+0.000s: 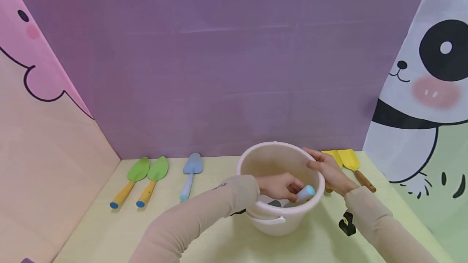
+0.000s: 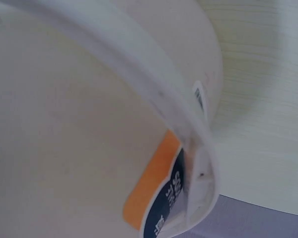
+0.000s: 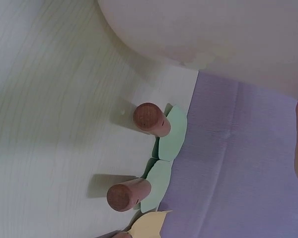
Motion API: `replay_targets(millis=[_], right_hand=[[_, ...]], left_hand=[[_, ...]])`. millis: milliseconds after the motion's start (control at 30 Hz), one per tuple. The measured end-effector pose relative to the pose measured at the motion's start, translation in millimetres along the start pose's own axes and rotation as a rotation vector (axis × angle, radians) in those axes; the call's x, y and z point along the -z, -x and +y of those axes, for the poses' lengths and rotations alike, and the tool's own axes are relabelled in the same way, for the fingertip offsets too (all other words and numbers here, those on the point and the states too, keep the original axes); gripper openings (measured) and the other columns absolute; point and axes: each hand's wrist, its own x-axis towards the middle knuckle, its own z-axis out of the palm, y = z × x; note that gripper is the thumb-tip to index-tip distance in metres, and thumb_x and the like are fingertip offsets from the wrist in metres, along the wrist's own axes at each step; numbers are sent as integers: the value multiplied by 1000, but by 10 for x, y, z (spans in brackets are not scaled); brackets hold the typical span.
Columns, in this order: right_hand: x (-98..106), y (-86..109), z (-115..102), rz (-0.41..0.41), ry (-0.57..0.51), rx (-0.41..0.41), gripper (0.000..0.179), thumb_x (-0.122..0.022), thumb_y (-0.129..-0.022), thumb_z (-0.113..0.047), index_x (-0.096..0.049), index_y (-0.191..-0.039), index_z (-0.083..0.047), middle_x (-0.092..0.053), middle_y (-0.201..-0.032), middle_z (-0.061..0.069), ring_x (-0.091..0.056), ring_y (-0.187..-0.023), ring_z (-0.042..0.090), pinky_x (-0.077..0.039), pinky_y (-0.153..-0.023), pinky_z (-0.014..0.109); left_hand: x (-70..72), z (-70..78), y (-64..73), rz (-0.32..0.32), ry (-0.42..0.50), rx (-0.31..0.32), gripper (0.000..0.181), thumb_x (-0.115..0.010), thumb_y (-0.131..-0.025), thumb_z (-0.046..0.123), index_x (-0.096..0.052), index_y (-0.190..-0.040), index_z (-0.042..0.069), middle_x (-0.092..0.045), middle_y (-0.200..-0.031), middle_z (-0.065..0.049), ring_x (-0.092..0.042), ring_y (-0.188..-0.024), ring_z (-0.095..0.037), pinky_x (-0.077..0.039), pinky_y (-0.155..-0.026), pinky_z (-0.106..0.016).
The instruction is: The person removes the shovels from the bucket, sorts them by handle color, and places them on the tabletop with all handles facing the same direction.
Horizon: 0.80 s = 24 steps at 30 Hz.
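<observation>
A white bucket stands upright on the table. Inside it my left hand pinches a pale tool handle with a light blue end, much like the handle of the blue trowel lying to the left. The far part of the held tool is hidden, and a dark grey shape shows beside it in the bucket. My right hand holds the bucket's right rim. In the left wrist view the bucket's rim fills much of the picture, with an orange and black label.
Two green leaf-shaped trowels with yellow handles lie at the far left. Yellow shovels with brown handles lie right of the bucket. The right wrist view shows several wooden handles. A purple backdrop rises behind the table.
</observation>
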Motion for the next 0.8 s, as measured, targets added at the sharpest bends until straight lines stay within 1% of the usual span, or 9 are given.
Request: replay_targets(millis=[100, 233, 300, 367, 500, 600, 700, 800], right_hand=[[7, -6, -11, 2, -5, -1, 56, -47, -89, -8, -30, -142, -2, -36, -141, 24, -53, -112, 19, -49, -89, 34], [8, -10, -9, 10, -11, -19, 57, -49, -89, -9, -30, -142, -3, -36, -141, 23, -54, -110, 18, -50, -88, 33], [8, -2, -5, 12, -7, -24, 57, -49, -89, -8, -30, -142, -3, -35, -141, 24, -54, -110, 20, -50, -87, 34], [8, 0, -5, 13, -4, -21, 57, -49, -89, -9, -29, -143, -3, -35, -142, 23, -53, -112, 21, -50, -88, 35], [4, 3, 2, 18, -10, -16, 57, -48, -89, -8, -30, -143, -4, -35, -142, 23, -53, -112, 21, -49, -89, 37], [-8, 6, 8, 18, -14, -14, 56, -48, -89, -7, -30, -142, -3, -36, -141, 23, -55, -111, 22, -50, -89, 37], [-11, 10, 13, 11, -9, -6, 56, -46, -89, -6, -30, -142, -1, -36, -141, 25, -54, -112, 23, -49, -89, 37], [2, 9, 11, 9, -11, 0, 56, -46, -89, -4, -29, -142, -1, -36, -141, 25, -53, -113, 25, -49, -90, 37]], left_hand=[[19, 7, -11, 40, -3, 9, 30, -59, -84, -3, -61, -114, 0, -66, -110, -9, -61, -100, -8, -46, -82, -12], [52, 14, -3, 140, -7, 23, 26, -64, -82, 1, -62, -108, 2, -68, -102, -6, -62, -94, -7, -46, -80, -12], [68, 15, 7, 193, -22, 33, 23, -67, -80, 4, -63, -103, 4, -68, -97, -3, -61, -90, -4, -47, -78, -13], [96, 15, 12, 231, -38, 37, 22, -68, -79, 5, -64, -101, 4, -67, -93, -1, -60, -86, -3, -47, -77, -13], [139, 15, 40, 282, -47, 43, 24, -70, -77, 8, -64, -101, 5, -67, -92, 0, -60, -83, -3, -48, -75, -13], [163, 29, 106, 314, -54, 55, 25, -72, -75, 10, -63, -98, 5, -67, -91, 1, -62, -82, -3, -48, -74, -14], [191, 32, 180, 351, -98, 54, 23, -74, -73, 11, -62, -92, 8, -65, -87, 4, -62, -79, -3, -48, -73, -14], [237, 23, 235, 390, -125, 49, 21, -74, -72, 10, -61, -89, 8, -63, -84, 4, -61, -79, -4, -48, -73, -14]])
